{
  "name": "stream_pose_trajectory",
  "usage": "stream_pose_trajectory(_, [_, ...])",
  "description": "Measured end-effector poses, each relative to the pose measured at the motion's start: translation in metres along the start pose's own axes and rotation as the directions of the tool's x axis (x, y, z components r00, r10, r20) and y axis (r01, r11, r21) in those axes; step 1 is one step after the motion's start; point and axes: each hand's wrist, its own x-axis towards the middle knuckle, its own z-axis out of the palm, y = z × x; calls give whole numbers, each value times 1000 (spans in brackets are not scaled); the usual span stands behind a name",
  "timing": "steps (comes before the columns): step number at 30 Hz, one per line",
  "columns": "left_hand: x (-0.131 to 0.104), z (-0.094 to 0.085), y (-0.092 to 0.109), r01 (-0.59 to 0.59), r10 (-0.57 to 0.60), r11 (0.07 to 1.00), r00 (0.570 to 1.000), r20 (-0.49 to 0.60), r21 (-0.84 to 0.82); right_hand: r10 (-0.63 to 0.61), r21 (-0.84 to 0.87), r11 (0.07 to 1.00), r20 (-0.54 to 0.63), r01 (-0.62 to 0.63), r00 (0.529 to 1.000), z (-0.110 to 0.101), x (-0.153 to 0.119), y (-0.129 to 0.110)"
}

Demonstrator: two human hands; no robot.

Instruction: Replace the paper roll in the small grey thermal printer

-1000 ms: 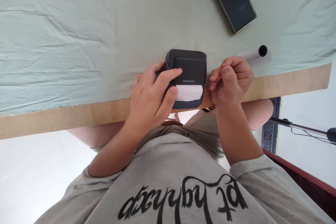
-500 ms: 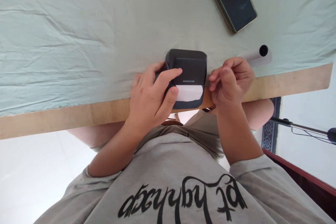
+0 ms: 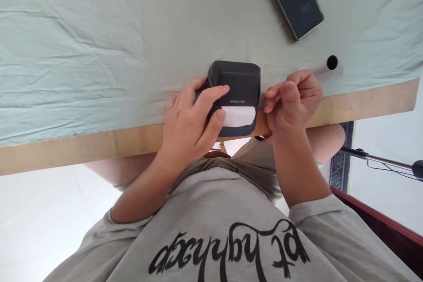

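Note:
A black label printer point(image 3: 235, 83) stands at the table's near edge, with a white paper strip point(image 3: 238, 116) across its front slot. My left hand point(image 3: 190, 116) wraps around the printer's left side; its index finger lies on the top and its thumb rests by the strip's left end. Just to the right of the printer, apart from it, my right hand point(image 3: 292, 101) is closed, its thumb drawn against curled fingers. Whatever may be between those fingertips is hidden. Beyond this hand lies a white roll point(image 3: 323, 72) with a dark round end.
A dark smartphone point(image 3: 294, 2) lies at the back right on the pale green cloth point(image 3: 99, 44). The wooden table edge point(image 3: 82, 143) runs along the front. To the lower right, a black stand arm point(image 3: 383, 159) with a cable is beside the table.
My right hand has shifted very slightly to the right, and its thumb has moved a little against the fingers. My left hand and the printer look the same.

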Motion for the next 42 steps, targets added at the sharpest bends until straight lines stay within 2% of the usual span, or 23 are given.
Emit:
stream_pose_trajectory(12, [0, -1, 0, -8, 8, 1000, 1000, 9, 23, -33, -9, 999, -1, 33, 999, -1, -2, -1])
stream_pose_trajectory(24, [0, -4, 1, -1, 1, 1000, 999, 36, -9, 6, -65, 998, -27, -8, 1000, -1, -1, 0])
stream_pose_trajectory(35, [0, -4, 2, 0, 2, 999, 1000, 29, -48, 3, -39, 999, 49, -1, 999, -4, -2, 0])
stream_pose_trajectory(42, [0, -4, 1, -3, 5, 998, 1000, 26, -55, -11, -20, 1000, 50, 12, 999, -2, -1, -1])
